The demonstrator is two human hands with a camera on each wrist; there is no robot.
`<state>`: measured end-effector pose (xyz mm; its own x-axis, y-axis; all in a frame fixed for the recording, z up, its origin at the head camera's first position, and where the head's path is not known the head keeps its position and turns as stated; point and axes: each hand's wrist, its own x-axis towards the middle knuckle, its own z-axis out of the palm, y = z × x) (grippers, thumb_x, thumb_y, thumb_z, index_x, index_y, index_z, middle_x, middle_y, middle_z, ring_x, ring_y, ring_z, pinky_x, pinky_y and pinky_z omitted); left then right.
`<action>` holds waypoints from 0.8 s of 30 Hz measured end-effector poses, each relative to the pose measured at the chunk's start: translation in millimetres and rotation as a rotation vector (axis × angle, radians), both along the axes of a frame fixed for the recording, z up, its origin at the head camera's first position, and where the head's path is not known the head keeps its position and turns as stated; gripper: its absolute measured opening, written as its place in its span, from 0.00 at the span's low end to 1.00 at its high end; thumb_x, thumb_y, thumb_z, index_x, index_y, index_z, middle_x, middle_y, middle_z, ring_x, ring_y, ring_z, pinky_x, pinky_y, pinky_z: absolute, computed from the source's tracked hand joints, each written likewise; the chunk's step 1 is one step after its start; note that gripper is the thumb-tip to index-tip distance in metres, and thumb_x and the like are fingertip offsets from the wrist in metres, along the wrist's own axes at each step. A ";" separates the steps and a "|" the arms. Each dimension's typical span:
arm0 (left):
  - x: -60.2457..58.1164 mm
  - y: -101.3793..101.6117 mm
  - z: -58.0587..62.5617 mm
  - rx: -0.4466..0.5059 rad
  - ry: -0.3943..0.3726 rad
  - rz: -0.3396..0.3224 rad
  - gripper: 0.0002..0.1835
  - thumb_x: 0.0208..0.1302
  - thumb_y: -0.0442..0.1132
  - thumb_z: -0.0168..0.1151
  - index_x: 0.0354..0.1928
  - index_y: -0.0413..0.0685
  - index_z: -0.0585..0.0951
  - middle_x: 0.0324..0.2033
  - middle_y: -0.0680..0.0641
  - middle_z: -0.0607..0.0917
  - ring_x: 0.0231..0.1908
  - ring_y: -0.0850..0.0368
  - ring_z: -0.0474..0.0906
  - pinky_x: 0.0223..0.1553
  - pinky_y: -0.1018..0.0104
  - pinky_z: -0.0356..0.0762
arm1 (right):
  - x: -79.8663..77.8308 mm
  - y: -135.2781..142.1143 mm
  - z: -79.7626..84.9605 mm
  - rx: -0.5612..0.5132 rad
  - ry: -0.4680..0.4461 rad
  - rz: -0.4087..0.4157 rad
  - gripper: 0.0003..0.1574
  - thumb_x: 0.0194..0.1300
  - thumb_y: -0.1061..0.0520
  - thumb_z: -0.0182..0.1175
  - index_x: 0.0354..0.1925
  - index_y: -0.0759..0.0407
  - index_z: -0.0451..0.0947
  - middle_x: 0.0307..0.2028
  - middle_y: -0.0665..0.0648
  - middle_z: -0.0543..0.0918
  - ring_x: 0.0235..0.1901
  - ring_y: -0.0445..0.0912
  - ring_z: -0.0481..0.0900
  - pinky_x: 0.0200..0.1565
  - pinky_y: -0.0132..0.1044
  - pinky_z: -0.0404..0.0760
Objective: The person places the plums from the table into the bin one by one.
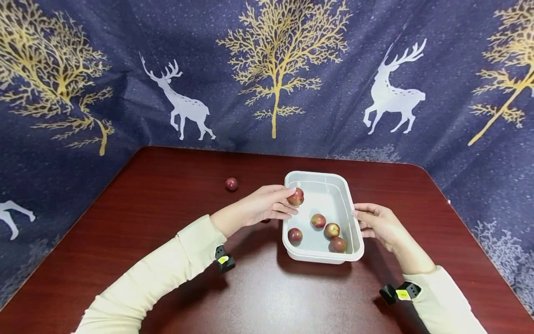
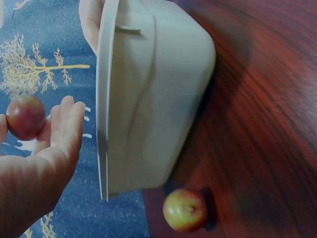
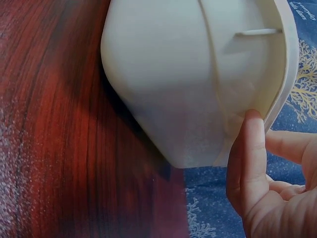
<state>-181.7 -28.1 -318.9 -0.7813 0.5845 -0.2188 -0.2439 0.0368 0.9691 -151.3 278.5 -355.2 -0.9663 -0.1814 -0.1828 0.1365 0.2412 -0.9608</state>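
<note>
In the head view my left hand [image 1: 269, 204] pinches a red plum [image 1: 296, 197] between thumb and fingers, over the left side of a white plastic tub [image 1: 323, 256]. The left wrist view shows that plum [image 2: 26, 118] above the level of the tub's rim. My right hand [image 1: 377, 225] grips the tub's right rim, with fingers against the outer wall, as the right wrist view [image 3: 270, 193] shows. Several plums lie on the tub's floor, among them a dark red one [image 1: 295, 235] at the near left and a yellowish one [image 1: 332, 230] toward the right.
A plum [image 1: 231, 184] sits on the dark red wooden table [image 1: 167, 185], left of the tub. Another plum [image 2: 185, 209] lies beside the tub, mostly hidden under my left hand in the head view. A blue cloth [image 1: 233, 93] with deer and trees hangs behind the table.
</note>
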 end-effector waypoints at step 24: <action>-11.4 54.0 -8.1 -0.111 -0.070 -0.164 0.14 0.69 0.40 0.53 0.47 0.36 0.75 0.29 0.50 0.81 0.34 0.55 0.82 0.50 0.56 0.79 | 1.3 -1.2 0.8 -0.010 0.005 -0.002 0.32 0.70 0.60 0.51 0.61 0.82 0.55 0.29 0.43 0.83 0.27 0.38 0.82 0.31 0.34 0.84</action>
